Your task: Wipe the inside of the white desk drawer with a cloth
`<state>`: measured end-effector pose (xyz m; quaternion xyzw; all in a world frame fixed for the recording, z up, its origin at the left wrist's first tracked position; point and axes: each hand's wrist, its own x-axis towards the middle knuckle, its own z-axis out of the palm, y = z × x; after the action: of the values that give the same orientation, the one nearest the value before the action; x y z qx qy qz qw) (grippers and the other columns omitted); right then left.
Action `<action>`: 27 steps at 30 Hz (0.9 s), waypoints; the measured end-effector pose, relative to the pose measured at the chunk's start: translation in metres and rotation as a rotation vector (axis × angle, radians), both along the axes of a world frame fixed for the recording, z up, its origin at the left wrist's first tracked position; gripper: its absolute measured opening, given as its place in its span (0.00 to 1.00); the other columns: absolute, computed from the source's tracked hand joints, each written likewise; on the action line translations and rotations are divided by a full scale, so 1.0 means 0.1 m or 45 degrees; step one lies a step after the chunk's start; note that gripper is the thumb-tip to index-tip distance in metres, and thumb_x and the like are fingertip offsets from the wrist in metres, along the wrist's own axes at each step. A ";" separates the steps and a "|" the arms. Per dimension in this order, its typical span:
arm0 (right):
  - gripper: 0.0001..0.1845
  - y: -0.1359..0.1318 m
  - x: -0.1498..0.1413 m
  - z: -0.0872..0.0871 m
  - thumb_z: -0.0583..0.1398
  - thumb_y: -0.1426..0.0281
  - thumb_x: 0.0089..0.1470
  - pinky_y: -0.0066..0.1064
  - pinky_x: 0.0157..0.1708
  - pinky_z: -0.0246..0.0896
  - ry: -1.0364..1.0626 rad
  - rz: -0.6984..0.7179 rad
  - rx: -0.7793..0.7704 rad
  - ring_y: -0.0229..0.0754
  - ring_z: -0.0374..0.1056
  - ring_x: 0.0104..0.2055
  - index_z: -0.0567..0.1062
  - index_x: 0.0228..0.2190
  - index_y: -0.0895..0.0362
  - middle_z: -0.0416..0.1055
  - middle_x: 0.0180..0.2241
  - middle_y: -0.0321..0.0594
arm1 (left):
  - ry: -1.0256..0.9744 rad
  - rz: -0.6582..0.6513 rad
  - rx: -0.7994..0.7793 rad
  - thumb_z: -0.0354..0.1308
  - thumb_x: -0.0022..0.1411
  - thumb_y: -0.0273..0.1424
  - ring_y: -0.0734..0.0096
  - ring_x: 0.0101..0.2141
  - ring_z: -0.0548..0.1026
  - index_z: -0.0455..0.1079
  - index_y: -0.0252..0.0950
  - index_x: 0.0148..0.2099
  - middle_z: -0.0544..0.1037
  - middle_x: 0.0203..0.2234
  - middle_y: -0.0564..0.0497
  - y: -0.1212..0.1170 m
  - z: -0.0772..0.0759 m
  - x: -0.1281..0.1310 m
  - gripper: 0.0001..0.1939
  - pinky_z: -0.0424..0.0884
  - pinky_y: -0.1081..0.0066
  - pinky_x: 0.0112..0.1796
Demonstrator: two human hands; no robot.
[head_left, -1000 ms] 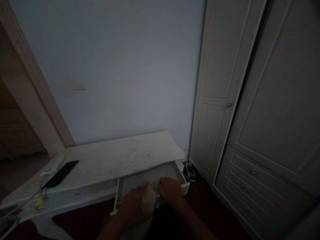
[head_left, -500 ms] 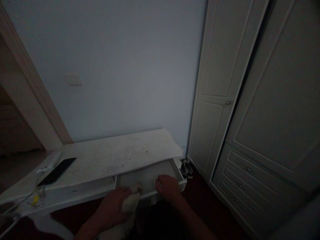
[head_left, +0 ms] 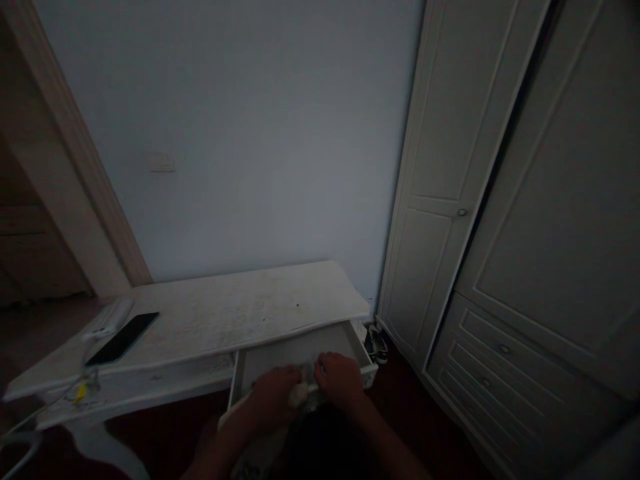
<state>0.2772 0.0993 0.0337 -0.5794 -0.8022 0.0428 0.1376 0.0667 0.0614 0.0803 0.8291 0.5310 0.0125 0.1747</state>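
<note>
A drawer (head_left: pixel 295 348) of the white desk (head_left: pixel 240 300) is pulled out in front of me. My left hand (head_left: pixel 277 397) is closed on a whitish cloth (head_left: pixel 299 395), bunched at the drawer's front edge. More of the pale fabric may hang below that hand, but it is too dark to be sure. Just to the right, my right hand (head_left: pixel 341 379) curls its fingers over the same front edge. The two hands are close together. The drawer's inside looks light grey, and its front is partly hidden by my hands.
A dark phone (head_left: pixel 123 339) and a white power strip (head_left: pixel 107 319) lie on the desk's left end, with a cable and yellow tag (head_left: pixel 80 392) at its front. Shoes (head_left: pixel 376 345) stand on the dark red floor beside a tall wardrobe (head_left: pixel 430 267).
My left hand has moved right along the drawer front with the cloth, coming nearer my right hand. The right hand stays at the edge. The view has shifted slightly.
</note>
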 end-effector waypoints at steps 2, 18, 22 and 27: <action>0.16 0.00 0.01 0.01 0.54 0.60 0.70 0.33 0.40 0.61 0.002 0.005 -0.008 0.47 0.78 0.44 0.80 0.40 0.52 0.82 0.41 0.43 | 0.001 -0.017 0.034 0.63 0.56 0.38 0.49 0.60 0.74 0.70 0.46 0.66 0.74 0.65 0.46 -0.04 -0.01 -0.03 0.34 0.67 0.57 0.60; 0.17 -0.02 -0.02 0.06 0.53 0.61 0.70 0.34 0.39 0.61 -0.016 -0.015 0.008 0.48 0.79 0.43 0.80 0.41 0.53 0.82 0.41 0.44 | 0.270 0.094 0.023 0.59 0.51 0.23 0.49 0.66 0.69 0.58 0.51 0.75 0.66 0.72 0.47 -0.37 -0.13 -0.59 0.49 0.65 0.54 0.64; 0.17 0.00 -0.02 -0.01 0.54 0.60 0.70 0.33 0.38 0.60 -0.020 -0.029 0.028 0.48 0.78 0.42 0.80 0.40 0.53 0.82 0.40 0.44 | 0.047 0.037 0.003 0.59 0.54 0.27 0.49 0.62 0.71 0.60 0.50 0.74 0.70 0.69 0.47 -0.22 -0.11 -0.21 0.45 0.67 0.55 0.62; 0.16 0.02 0.01 -0.04 0.54 0.61 0.70 0.32 0.40 0.60 -0.003 -0.017 0.020 0.46 0.78 0.44 0.80 0.40 0.53 0.82 0.41 0.41 | -0.023 -0.012 -0.009 0.60 0.56 0.33 0.48 0.63 0.70 0.60 0.41 0.75 0.70 0.68 0.41 -0.08 -0.03 0.24 0.43 0.65 0.57 0.63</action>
<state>0.2785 0.1011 0.0299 -0.5836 -0.7989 0.0349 0.1413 0.0905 0.0533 0.0771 0.8308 0.5255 0.0172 0.1824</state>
